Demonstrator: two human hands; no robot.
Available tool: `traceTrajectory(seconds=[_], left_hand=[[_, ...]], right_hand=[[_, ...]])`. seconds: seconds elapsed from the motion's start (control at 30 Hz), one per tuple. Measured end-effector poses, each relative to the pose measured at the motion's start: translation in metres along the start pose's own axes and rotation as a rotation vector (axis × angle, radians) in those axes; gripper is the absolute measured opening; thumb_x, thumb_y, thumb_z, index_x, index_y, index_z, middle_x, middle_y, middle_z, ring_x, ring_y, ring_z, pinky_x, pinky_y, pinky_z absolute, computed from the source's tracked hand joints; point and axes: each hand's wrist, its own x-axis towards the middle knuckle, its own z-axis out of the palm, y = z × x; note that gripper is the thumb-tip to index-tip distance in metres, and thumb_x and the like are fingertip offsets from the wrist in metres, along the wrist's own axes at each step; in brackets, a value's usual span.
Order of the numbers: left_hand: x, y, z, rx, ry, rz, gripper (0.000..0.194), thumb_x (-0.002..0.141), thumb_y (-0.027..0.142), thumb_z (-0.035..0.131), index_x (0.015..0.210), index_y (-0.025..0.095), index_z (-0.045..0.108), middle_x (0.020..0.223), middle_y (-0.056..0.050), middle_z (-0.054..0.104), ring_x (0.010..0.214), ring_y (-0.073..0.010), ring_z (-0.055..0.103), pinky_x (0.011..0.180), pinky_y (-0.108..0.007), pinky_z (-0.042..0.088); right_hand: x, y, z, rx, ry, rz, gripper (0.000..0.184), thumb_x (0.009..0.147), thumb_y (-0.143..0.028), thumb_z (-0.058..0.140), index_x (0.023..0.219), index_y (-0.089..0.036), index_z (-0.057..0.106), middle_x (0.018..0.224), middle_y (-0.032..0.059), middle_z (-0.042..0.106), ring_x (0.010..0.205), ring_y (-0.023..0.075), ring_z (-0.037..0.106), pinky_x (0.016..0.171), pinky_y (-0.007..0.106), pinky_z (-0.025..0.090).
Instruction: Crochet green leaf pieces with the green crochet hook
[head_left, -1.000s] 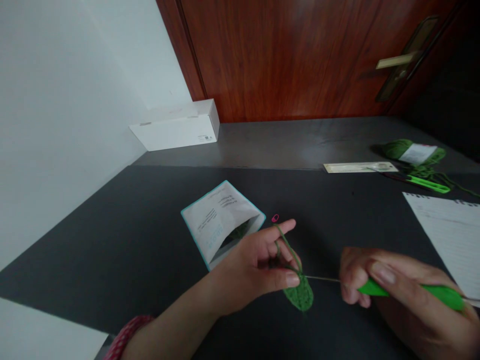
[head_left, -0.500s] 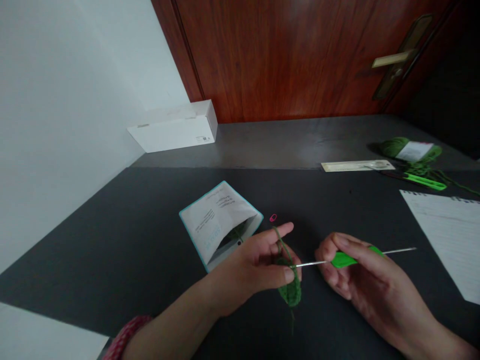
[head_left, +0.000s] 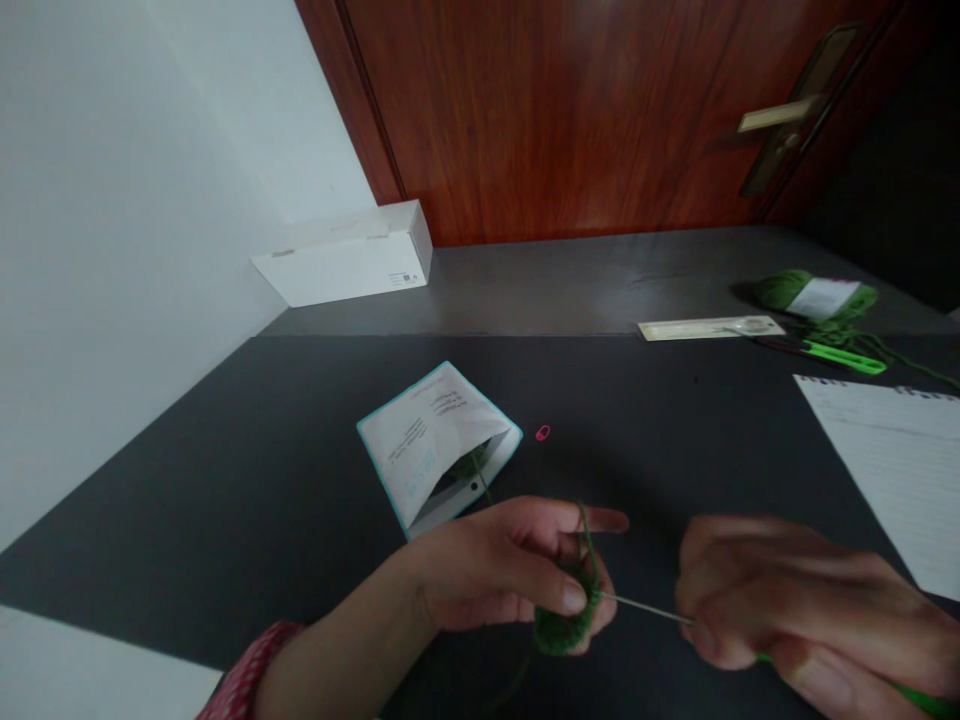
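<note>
My left hand [head_left: 510, 570] pinches a small dark green crochet piece [head_left: 559, 625] between thumb and fingers. A strand of green yarn [head_left: 587, 540] passes over its outstretched index finger. To the right, my right hand [head_left: 795, 600] is closed around a crochet hook [head_left: 649, 608]; bits of the bright green handle show below the fingers. The thin metal shaft reaches left to the edge of the crochet piece, where its tip is hidden. Behind my left hand lies an open white pouch [head_left: 412, 430] with blue edging, green yarn inside and a strand coming out.
A small pink stitch marker [head_left: 543, 433] lies beyond my left hand. At the right are lined paper [head_left: 885, 470], a green-handled hook [head_left: 844, 357], a pale flat strip [head_left: 709, 328] and a green yarn skein [head_left: 784, 290]. A white box [head_left: 352, 262] stands by the wall.
Both hands have come lower, nearer to me. My right hand has moved right and turned over, its back now up. The crochet piece has turned in my left fingers.
</note>
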Motion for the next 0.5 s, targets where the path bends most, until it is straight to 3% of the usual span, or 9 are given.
traceTrajectory(seconds=[0.1, 0.27, 0.5], left_hand=[[0.0011, 0.0002, -0.0011, 0.017, -0.03, -0.021, 0.073, 0.07, 0.018, 0.078, 0.136, 0.019, 0.047, 0.085, 0.0, 0.062, 0.066, -0.0106, 0.06, 0.059, -0.025, 0.038], [-0.0006, 0.0028, 0.0017, 0.032, -0.068, -0.027, 0.075, 0.071, 0.016, 0.078, 0.138, 0.018, 0.045, 0.085, 0.0, 0.061, 0.066, -0.0106, 0.06, 0.059, -0.025, 0.04], [-0.0016, 0.0037, 0.0015, 0.023, -0.039, -0.03, 0.08, 0.067, 0.013, 0.081, 0.138, 0.02, 0.045, 0.086, 0.0, 0.063, 0.07, -0.0115, 0.063, 0.062, -0.024, 0.042]], right_hand=[[-0.0012, -0.0004, -0.0005, -0.044, -0.018, -0.027, 0.026, 0.102, -0.033, 0.037, 0.098, -0.019, 0.058, 0.076, 0.0047, 0.067, 0.065, 0.0165, 0.066, 0.063, 0.031, 0.054], [0.0005, 0.0002, 0.0037, 0.025, 0.062, 0.011, 0.026, 0.102, -0.033, 0.037, 0.093, -0.021, 0.058, 0.072, 0.0027, 0.065, 0.063, 0.016, 0.064, 0.06, 0.03, 0.053], [-0.0008, 0.0031, 0.0084, 0.045, 0.074, 0.004, 0.026, 0.101, -0.036, 0.042, 0.093, -0.02, 0.061, 0.072, 0.0026, 0.066, 0.063, 0.0153, 0.065, 0.059, 0.028, 0.052]])
